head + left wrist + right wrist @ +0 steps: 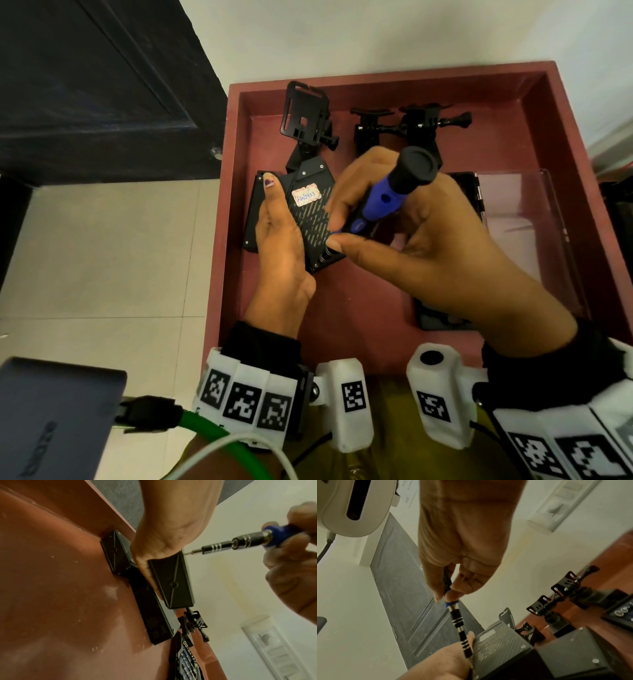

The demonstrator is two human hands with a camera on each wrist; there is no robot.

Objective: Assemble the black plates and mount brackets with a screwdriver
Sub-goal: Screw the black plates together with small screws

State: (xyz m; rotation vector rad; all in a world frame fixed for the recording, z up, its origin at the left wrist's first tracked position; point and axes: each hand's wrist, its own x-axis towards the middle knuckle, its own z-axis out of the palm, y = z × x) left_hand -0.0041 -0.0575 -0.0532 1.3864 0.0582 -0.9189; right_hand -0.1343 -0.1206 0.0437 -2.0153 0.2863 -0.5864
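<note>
The left hand (279,236) wraps around the edge of a black plate (310,219) and holds it up, tilted, over the red tray (579,137). The right hand (421,233) pinches the blue and black screwdriver (394,195) with its fingertips. The thin tip touches the near corner of the plate, where a small screw seems to sit. This looks like the step of turning a screw.

The plate looks hard and stiff, like metal, so it should not bend. It has many little slots cut in it. It is probably not heavy, since one hand holds it up. The edges are the best place to hold it, as the left hand does. The screws are tiny and could slip away.

A white sticker (306,196) with a striped edge sits on the plate. It has handwriting that seems to say "AWP023", but I am not sure. Small white writing on the blue handle is too blurry to read.

More black mount brackets (411,128) wait at the far end of the tray. A clear plastic lid (524,219) lies on the right.
</note>
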